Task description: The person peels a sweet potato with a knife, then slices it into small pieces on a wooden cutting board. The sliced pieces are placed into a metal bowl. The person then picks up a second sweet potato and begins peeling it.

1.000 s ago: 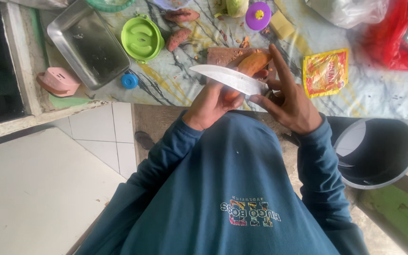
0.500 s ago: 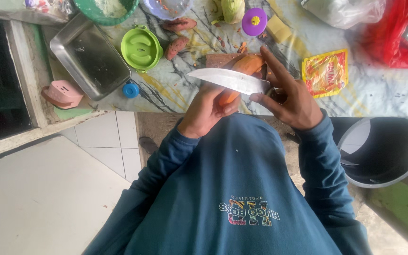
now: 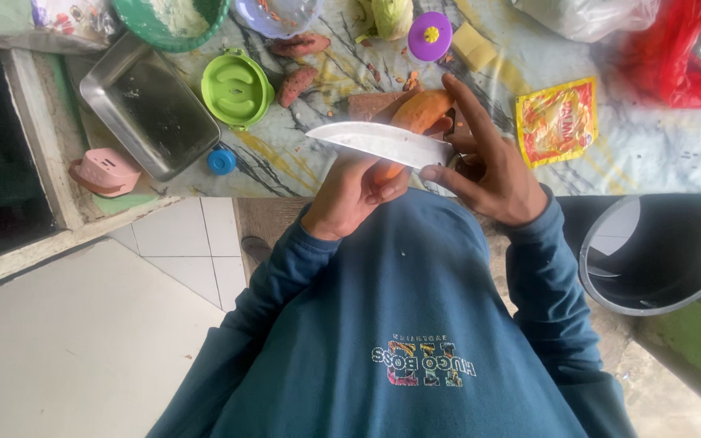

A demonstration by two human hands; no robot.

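My left hand point(image 3: 357, 193) holds an orange, partly peeled sweet potato point(image 3: 420, 112) up over the table edge. In my right hand point(image 3: 492, 169) is a knife, its broad pale blade point(image 3: 379, 142) pointing left and lying across the sweet potato. The thumb and forefinger of that hand stretch along the potato's right side. Both hands are close to my chest, in blue sleeves. The knife handle is hidden inside my right fist.
On the patterned cloth lie two unpeeled sweet potatoes point(image 3: 295, 85), a green lid point(image 3: 237, 88), a metal tray point(image 3: 148, 109), a purple lid point(image 3: 430, 36), a yellow packet point(image 3: 557, 122) and a red bag point(image 3: 683, 57). A dark bucket point(image 3: 660, 251) stands at my right.
The view has shifted slightly toward the table. My hands, the knife and the sweet potato keep almost the same pose, with the blade still across the potato.
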